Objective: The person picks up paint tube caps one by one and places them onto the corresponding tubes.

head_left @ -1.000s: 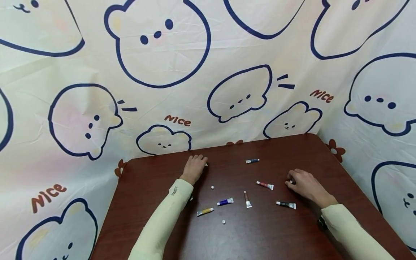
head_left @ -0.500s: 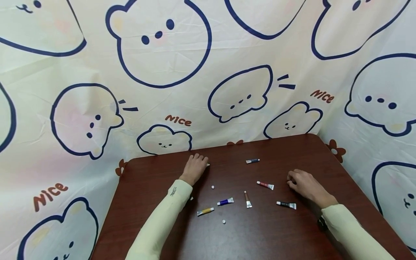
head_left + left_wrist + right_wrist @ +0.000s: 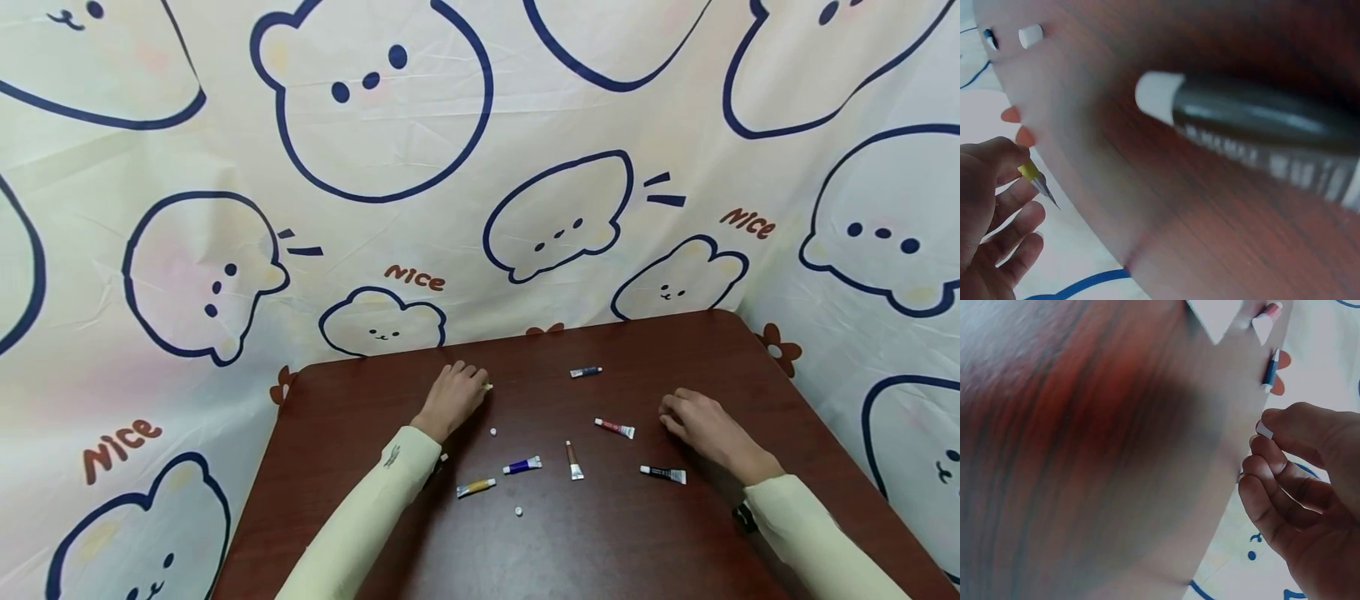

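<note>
My left hand [image 3: 453, 402] is over the far left part of the table, its thumb and fingers pinching a small yellow paint tube [image 3: 1030, 172] whose silver flat end points out. In the head view only a bit of that tube shows past the fingers. Below the left wrist lies a dark paint tube [image 3: 1266, 122] with a white cap, mostly hidden by the sleeve in the head view. On the right, my right hand [image 3: 703, 427] pinches a small white cap [image 3: 1264, 430] between thumb and forefinger. From the head that cap is hidden behind the fingers.
Paint tubes lie scattered between the hands: dark blue [image 3: 586, 372], red [image 3: 614, 428], brown [image 3: 573, 461], black [image 3: 663, 474], purple [image 3: 522, 465] and ochre yellow [image 3: 476, 488]. Two loose white caps, one upper [image 3: 493, 432] and one nearer [image 3: 518, 511], lie on the brown table [image 3: 600, 550]. A printed cloth [image 3: 420, 233] hangs behind.
The left hand has shifted slightly right and nearer, and more of the tube's end shows beside its fingers. The white cap has gone from sight behind the right fingers in the head view.
</note>
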`<state>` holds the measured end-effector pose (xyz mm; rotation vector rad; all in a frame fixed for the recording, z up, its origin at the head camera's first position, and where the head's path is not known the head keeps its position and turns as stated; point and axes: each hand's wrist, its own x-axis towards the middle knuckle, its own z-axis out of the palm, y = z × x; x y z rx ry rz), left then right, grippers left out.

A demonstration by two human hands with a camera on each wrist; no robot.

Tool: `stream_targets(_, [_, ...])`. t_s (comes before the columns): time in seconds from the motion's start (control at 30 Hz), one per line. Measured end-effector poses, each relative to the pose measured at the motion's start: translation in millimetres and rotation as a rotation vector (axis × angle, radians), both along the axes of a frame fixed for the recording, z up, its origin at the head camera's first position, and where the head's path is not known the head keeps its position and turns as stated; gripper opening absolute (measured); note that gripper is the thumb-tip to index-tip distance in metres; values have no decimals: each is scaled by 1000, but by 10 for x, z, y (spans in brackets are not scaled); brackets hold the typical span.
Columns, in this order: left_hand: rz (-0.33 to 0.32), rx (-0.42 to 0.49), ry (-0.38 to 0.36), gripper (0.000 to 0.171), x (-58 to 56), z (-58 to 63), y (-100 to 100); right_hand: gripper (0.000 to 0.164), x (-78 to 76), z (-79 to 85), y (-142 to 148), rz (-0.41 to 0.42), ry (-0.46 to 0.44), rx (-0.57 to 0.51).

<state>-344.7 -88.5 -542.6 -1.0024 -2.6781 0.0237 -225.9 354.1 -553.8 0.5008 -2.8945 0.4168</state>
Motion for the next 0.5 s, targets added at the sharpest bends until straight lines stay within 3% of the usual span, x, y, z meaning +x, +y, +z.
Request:
stream_targets(0.2, [-51,67,10,14,117,30,-21,12,36,79,-68,44,43,-4])
stream_targets(0.5, [-82,101,-29,12,288,113,-50,9,60,170,-170,44,-3,-10])
